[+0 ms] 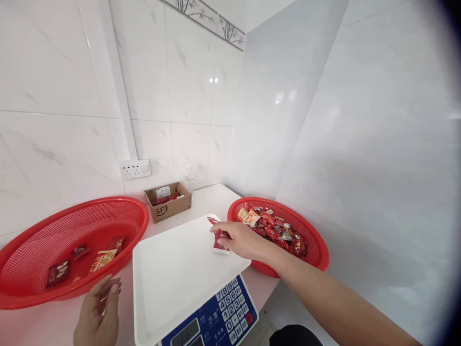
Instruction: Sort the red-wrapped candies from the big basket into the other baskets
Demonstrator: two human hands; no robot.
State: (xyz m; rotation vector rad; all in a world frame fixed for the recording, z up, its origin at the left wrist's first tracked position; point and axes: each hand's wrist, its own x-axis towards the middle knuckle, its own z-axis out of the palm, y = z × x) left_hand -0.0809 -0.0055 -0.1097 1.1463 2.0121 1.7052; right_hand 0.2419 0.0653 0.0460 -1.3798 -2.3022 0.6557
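Note:
My right hand [234,239] reaches over the far right part of a white scale tray [173,269], its fingers closed on a small red snack packet [218,240]. The packet is at the tray surface; I cannot tell whether it rests there. Below the tray shows the blue keypad panel [216,312] of the scale. My left hand [99,310] is held near the front rim of the left red basket [72,294], left of the scale, fingers loosely curled and apart, with nothing seen in them. In that basket lie a dark red packet [57,274], a yellowish packet [104,257] and a small packet [80,251].
A second red basket [322,250] at the right holds a heap of small red and gold packets [270,226]. Behind the scale stands an open cardboard box [173,209] with red items, beside a clear plastic bottle [189,178]. Tiled walls with a socket [135,169] border the white table.

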